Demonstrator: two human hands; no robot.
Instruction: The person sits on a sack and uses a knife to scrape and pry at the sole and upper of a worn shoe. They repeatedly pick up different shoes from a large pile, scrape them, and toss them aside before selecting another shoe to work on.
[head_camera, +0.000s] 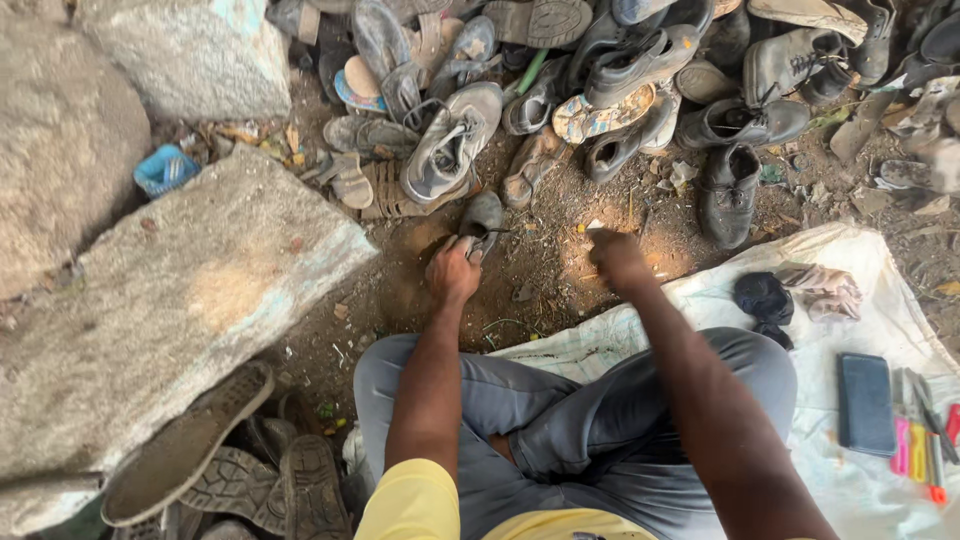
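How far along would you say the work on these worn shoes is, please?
Early, it seems. Done: tools laid out on the white cloth. In hand: the left hand grips one small grey shoe on the dirt; the right hand reaches forward, blurred. Left: the large heap of worn shoes beyond looks untouched.

The shoe pile lies at twelve o'clock, the stone slab at nine, the cloth at three with the phone on it, loose soles at seven.
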